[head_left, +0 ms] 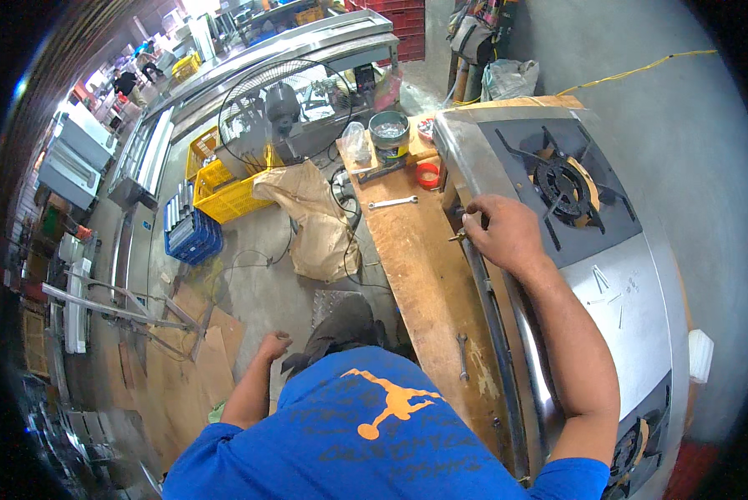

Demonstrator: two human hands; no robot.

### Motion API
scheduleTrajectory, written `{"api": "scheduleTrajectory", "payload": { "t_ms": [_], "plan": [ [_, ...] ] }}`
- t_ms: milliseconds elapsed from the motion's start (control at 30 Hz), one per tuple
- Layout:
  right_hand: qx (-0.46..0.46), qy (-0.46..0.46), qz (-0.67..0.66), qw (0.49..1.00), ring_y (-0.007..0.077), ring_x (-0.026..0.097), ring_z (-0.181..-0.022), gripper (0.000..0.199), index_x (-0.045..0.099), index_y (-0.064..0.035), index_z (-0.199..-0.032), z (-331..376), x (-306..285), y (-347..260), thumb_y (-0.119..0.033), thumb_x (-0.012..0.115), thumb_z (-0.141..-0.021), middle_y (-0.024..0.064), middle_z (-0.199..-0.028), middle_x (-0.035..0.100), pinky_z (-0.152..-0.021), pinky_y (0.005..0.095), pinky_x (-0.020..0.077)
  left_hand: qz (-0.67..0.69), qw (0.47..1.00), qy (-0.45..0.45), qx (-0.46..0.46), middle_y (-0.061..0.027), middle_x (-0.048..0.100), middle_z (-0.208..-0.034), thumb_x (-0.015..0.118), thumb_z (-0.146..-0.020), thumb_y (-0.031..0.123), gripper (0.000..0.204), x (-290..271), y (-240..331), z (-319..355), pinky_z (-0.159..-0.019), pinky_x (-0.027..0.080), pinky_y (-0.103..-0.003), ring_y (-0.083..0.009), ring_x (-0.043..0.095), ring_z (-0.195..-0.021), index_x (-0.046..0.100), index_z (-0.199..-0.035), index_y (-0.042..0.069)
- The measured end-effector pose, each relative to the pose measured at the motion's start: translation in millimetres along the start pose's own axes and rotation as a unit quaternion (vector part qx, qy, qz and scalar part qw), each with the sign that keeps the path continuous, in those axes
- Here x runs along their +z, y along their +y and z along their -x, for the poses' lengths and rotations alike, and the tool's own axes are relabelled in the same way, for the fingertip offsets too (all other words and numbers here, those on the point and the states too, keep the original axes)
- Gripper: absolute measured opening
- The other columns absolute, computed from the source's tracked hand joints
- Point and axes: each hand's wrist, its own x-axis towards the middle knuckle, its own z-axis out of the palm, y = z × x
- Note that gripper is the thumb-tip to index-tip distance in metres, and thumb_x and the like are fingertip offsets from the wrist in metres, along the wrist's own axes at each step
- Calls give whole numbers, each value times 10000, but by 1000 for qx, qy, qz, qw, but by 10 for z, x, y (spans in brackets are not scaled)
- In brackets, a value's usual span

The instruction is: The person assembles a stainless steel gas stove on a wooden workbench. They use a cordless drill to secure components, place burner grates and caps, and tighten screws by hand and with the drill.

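My right hand (507, 233) is over the front edge of a stainless steel gas stove (640, 304). Its thumb and forefinger are pinched at a small brass-coloured fitting (457, 237) by the dark pipe (492, 321) running along the stove's front; the fingers partly hide the contact. My left hand (275, 343) hangs low beside my leg, loosely curled, with nothing visible in it. A combination wrench (393, 202) rests on the wooden bench (407, 250) left of the right hand. Nearer to me another wrench (463, 357) lies beside the pipe.
On the bench's far end are a red tape roll (428, 174) and a round tub (389, 129) of small parts. Beyond stand a black fan (284, 107), yellow crates (232, 196) and a blue crate (192, 236). Brown sacking (315, 225) and cables lie on the floor.
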Motion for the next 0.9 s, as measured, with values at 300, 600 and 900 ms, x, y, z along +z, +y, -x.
{"api": "scheduleTrajectory", "payload": {
  "t_ms": [300, 600, 900],
  "plan": [
    [-13, 21, 22, 999, 369, 650, -908, 247, 704, -70, -960, 8, 67, 94, -281, 643, -847, 161, -950, 692, -792, 447, 513, -70, 985, -69, 140, -165, 720, -1055, 696, -849, 338, 469, 80, 1230, -478, -882, 520, -373, -266, 691, -984, 660, -1206, 36],
    [20, 67, -23, 997, 350, 655, -746, 173, 712, -66, -910, -72, 37, -55, -220, 669, -846, 153, -800, 673, -668, 428, 517, 88, 858, 25, 506, -180, 712, -1011, 665, -879, 292, 367, -447, 4089, -318, -830, 530, -369, -278, 694, -926, 666, -1113, 9],
    [18, 114, 54, 992, 279, 610, -581, 91, 668, -79, -835, -336, 181, -99, -120, 689, -757, 94, -693, 636, -546, 380, 475, -27, 733, -13, 680, -160, 715, -994, 666, -802, 244, 371, -706, 7087, -720, -804, 545, -418, -343, 687, -896, 681, -1127, 67]
  ]
}}
